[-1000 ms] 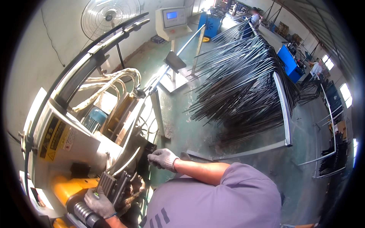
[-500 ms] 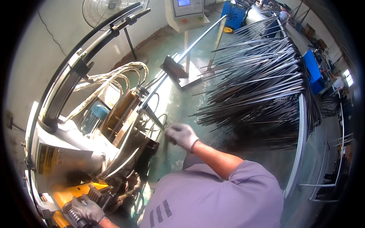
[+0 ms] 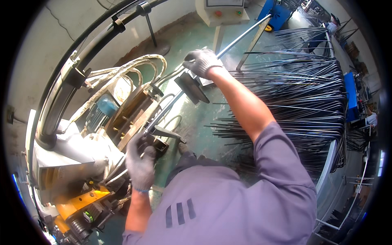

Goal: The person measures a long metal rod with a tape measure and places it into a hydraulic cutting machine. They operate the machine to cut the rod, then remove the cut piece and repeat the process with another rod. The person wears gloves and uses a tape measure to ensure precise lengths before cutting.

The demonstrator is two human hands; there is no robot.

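Observation:
A long metal rod [image 3: 245,35] slopes from a support at the far side down toward the bending machine on my left. My right hand [image 3: 203,62], in a grey knit glove, is closed around it above a dark angled plate [image 3: 192,88]. My left hand [image 3: 140,165], also gloved, is raised beside the rod's near end. Its fingers stretch forward with the thumb apart, and I see nothing in it. Close to its fingertips a dark metal arm [image 3: 165,132] juts out. The yellow machine head [image 3: 81,205] with a coil spring [image 3: 80,228] is below left.
A thick heap of dark bent rods [image 3: 298,98] hangs over a metal rack rail [image 3: 326,165] on the right. Cloth-wrapped hoses [image 3: 134,63] and a blue motor [image 3: 107,105] are at left. A control box [image 3: 222,15] stands ahead. Another person [image 3: 332,26] is far right.
My right hand has moved forward and up onto the rod. My left hand has left the yellow machine head and risen to the rod's near end. The view has shifted slightly.

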